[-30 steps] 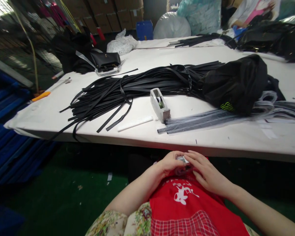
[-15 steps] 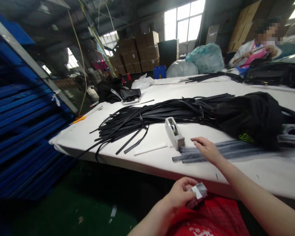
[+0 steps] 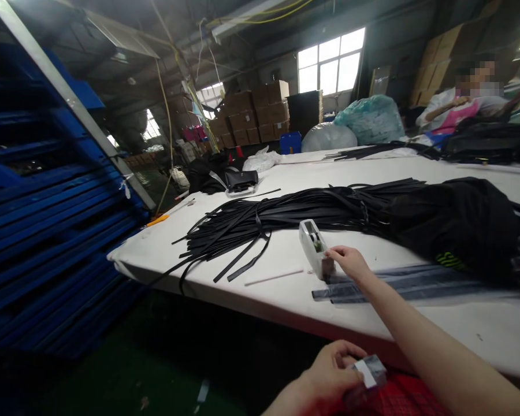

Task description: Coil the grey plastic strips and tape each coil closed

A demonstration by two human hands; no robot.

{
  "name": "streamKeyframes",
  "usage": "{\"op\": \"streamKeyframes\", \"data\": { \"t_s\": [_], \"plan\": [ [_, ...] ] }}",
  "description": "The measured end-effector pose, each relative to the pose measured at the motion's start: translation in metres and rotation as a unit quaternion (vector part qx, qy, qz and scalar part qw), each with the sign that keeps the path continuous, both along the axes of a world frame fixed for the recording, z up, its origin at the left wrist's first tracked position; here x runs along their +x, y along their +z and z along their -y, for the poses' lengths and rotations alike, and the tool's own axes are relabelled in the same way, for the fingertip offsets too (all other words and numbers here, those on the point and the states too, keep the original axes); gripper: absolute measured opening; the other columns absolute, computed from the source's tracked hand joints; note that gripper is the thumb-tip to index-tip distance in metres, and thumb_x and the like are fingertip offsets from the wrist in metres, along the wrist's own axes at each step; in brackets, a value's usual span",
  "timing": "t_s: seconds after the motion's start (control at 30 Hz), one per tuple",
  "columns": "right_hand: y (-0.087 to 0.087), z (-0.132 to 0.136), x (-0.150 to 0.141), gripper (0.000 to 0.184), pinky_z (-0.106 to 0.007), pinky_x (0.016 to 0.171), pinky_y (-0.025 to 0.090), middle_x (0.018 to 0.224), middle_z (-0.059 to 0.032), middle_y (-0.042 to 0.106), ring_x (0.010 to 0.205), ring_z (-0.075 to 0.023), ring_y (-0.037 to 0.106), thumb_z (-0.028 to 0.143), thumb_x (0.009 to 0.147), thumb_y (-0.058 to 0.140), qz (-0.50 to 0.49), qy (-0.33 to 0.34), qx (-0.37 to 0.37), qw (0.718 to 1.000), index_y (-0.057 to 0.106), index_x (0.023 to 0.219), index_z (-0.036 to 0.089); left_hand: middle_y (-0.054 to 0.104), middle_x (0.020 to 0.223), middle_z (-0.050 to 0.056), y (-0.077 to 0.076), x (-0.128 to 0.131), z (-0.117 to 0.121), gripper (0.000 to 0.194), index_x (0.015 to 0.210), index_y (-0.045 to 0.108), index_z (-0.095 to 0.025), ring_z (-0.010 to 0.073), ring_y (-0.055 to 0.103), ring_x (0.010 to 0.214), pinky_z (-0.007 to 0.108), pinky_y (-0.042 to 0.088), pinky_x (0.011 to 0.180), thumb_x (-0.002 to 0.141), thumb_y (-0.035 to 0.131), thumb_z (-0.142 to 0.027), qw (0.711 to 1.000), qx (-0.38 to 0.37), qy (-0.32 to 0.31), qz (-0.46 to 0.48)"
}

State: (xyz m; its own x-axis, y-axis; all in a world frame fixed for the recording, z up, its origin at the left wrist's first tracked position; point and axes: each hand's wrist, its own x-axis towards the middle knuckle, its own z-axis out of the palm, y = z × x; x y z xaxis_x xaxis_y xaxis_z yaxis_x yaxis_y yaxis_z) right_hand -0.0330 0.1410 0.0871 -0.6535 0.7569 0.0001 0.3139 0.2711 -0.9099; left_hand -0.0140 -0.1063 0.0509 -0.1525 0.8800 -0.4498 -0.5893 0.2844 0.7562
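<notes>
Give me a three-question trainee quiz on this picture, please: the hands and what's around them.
1. True or false: the left hand is empty.
2. Short answer: which object on the white table are the fingertips of the right hand at?
3. Multiple choice: what colour is the tied bundle of long strips? A) orange, B) black, C) red.

Key: 1. False; it holds a small grey item with a white patch. 2. The tape dispenser. 3. B.

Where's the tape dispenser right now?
In the head view, the tape dispenser sits right of centre on the white table, by the right hand and the black straps.
</notes>
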Motion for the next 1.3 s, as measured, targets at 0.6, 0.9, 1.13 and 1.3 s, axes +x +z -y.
{"op": "streamKeyframes", "data": {
  "t_s": [0.6,0.9,1.13,1.3],
  "plan": [
    [0.027,0.107,0.136,0.045,-0.022,0.046,0.037,0.056,-0.0001,0.060,0.047,-0.0107,0.050,0.059,0.081,0.060,0.028,0.124,-0.190,0.974,0.070,0.076,0.016,0.073,0.098,0.008,0.041,-0.014,-0.021,0.039,0.114,0.056,-0.017,0.0166,0.068,0.085,0.026,0.052,0.077,0.077,0.067,-0.020,0.958,0.099,0.106,-0.246],
    [0.014,0.117,0.134,0.049,-0.022,0.044,0.036,0.050,0.0007,0.057,0.042,-0.0096,0.047,0.064,0.074,0.064,0.030,0.114,-0.244,0.963,0.066,0.069,0.015,0.072,0.104,0.007,0.046,-0.013,-0.020,0.041,0.119,0.055,-0.019,0.0196,0.069,0.093,0.032,0.054,0.087,0.079,0.060,-0.013,0.909,0.105,0.078,-0.396],
    [0.007,0.118,0.134,0.052,-0.023,0.044,0.036,0.051,0.0001,0.057,0.042,-0.0098,0.047,0.067,0.076,0.061,0.032,0.142,-0.252,0.957,0.063,0.064,0.016,0.073,0.104,0.010,0.050,-0.013,-0.016,0.033,0.114,0.061,-0.018,0.0222,0.069,0.095,0.033,0.054,0.087,0.082,0.066,-0.024,0.905,0.102,0.095,-0.402],
    [0.005,0.119,0.139,0.050,-0.025,0.060,0.046,0.068,-0.0022,0.064,0.057,-0.0114,0.055,0.064,0.078,0.063,0.002,0.186,-0.289,0.939,0.065,0.071,0.015,0.074,0.101,0.011,0.048,-0.014,-0.020,0.030,0.108,0.067,-0.017,0.0220,0.069,0.089,0.034,0.054,0.084,0.084,0.067,-0.035,0.907,0.070,0.144,-0.389]
  ]
}}
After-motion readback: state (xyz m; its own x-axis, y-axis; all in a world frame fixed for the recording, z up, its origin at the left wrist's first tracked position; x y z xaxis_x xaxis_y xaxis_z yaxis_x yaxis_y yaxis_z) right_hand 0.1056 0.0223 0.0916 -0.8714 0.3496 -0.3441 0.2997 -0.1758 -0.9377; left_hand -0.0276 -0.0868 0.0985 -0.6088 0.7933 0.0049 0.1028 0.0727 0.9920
